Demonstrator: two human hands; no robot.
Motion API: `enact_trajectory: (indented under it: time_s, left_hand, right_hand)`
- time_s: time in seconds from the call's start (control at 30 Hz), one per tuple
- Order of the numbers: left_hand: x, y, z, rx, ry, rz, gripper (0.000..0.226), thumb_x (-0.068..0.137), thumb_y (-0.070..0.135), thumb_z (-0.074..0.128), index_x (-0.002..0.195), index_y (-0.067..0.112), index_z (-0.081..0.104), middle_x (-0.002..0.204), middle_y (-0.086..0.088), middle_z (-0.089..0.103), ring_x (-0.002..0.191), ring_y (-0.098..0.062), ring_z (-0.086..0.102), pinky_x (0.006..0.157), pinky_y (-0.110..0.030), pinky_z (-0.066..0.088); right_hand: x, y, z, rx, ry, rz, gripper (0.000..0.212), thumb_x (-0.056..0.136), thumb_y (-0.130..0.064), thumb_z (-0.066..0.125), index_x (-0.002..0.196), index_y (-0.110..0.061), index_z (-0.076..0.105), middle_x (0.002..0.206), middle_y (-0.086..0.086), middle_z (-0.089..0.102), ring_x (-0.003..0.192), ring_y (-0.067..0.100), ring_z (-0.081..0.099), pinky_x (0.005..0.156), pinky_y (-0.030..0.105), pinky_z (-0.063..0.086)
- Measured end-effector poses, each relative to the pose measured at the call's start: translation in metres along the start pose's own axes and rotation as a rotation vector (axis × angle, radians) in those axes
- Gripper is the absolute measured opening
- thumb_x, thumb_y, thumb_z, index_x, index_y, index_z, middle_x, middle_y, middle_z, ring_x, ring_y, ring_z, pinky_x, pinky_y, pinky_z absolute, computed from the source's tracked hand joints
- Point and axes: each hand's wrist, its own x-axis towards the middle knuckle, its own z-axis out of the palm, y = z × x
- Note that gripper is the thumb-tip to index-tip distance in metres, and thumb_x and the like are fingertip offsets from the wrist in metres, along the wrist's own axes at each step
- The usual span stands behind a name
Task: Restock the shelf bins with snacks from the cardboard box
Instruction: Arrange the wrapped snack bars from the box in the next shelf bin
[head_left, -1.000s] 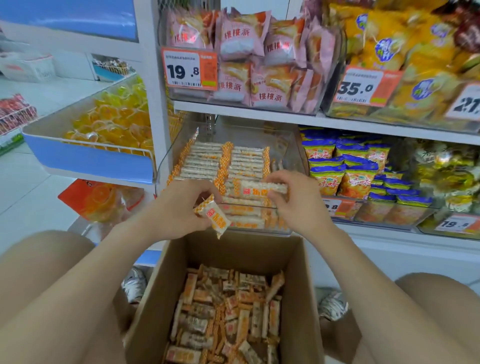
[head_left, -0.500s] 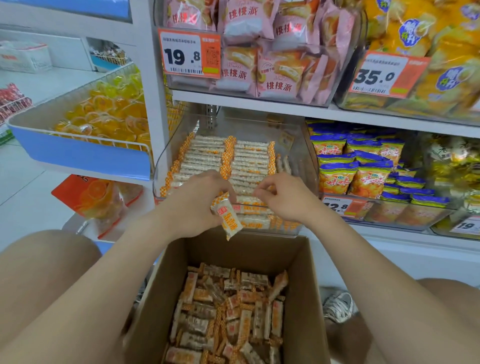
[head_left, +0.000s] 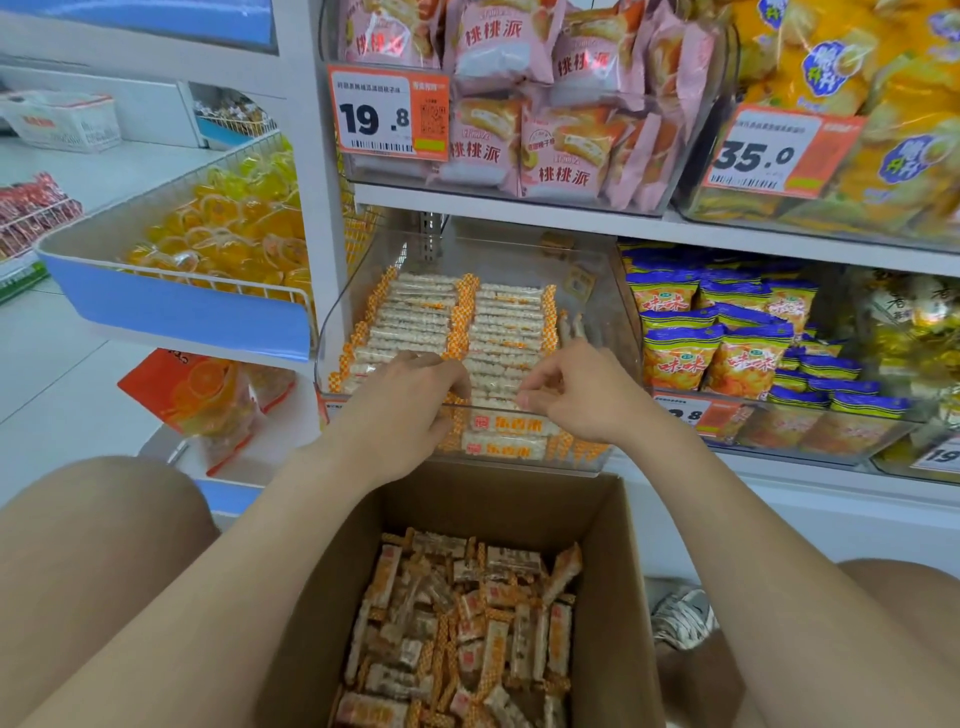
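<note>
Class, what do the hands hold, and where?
Cannot be told: left hand and right hand curl over bars in the bin, fingertips hiding any grip.

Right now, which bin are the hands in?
The clear bin of orange-and-white bars, just above the box: left hand and right hand both sit over its front rim.

— How many brown cardboard boxes?
— One. The orange-and-white wrapped snack bars in it are too many to count.
— And in the clear plastic shelf bin?
— Two stacked columns of bars.
— Orange price tags?
— Four, two of them partly hidden.
— Hands?
— Two: left hand, right hand.
</note>
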Motion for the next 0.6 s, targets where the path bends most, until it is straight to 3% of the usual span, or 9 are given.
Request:
enact_trajectory:
  time_s: [0.1,0.2,0.37,0.5,0.6]
  left_hand:
    - [0.000,0.000,0.003,-0.013,0.008,0.012,0.041,0.098,0.025,0.069,0.137,0.030,0.057,0.129,0.006,0.066,0.122,-0.021,0.053,0.098,-0.039,0.047]
    - [0.002,0.000,0.008,0.001,0.005,0.014,0.042,0.100,0.028,0.066,0.141,0.029,0.058,0.138,0.003,0.055,0.130,-0.025,0.047,0.107,-0.048,0.045]
    - [0.006,0.004,0.013,-0.058,-0.039,-0.003,0.043,0.101,0.026,0.066,0.143,0.022,0.058,0.136,0.000,0.050,0.120,-0.028,0.058,0.101,-0.049,0.049]
    - [0.009,0.003,0.011,-0.059,-0.007,-0.009,0.039,0.099,0.019,0.069,0.138,0.021,0.062,0.132,0.000,0.053,0.115,-0.025,0.061,0.098,-0.041,0.051]
    - [0.009,0.005,0.012,-0.052,0.001,-0.007,0.034,0.098,0.017,0.070,0.132,0.022,0.065,0.130,0.002,0.056,0.116,-0.024,0.061,0.097,-0.042,0.051]
  right_hand:
    - [-0.003,-0.001,-0.006,-0.031,-0.016,0.032,0.020,0.093,-0.041,0.078,0.100,-0.023,0.084,0.102,-0.005,0.074,0.099,0.011,0.065,0.084,0.028,0.047]
    - [-0.006,0.002,-0.013,-0.046,-0.012,0.105,0.021,0.097,-0.037,0.074,0.104,-0.019,0.081,0.108,0.000,0.072,0.111,0.018,0.066,0.087,0.027,0.046]
    - [-0.008,-0.007,-0.005,0.002,0.044,0.221,0.038,0.091,-0.035,0.082,0.124,-0.020,0.072,0.124,0.009,0.069,0.108,0.024,0.067,0.090,0.031,0.051]
    - [-0.007,-0.006,-0.003,0.093,0.090,0.272,0.043,0.079,-0.042,0.091,0.112,-0.020,0.075,0.111,0.003,0.074,0.106,0.022,0.072,0.096,0.037,0.058]
    - [-0.007,-0.007,-0.006,0.089,0.106,0.283,0.043,0.074,-0.044,0.094,0.106,-0.018,0.079,0.115,0.000,0.073,0.113,0.019,0.069,0.094,0.030,0.055]
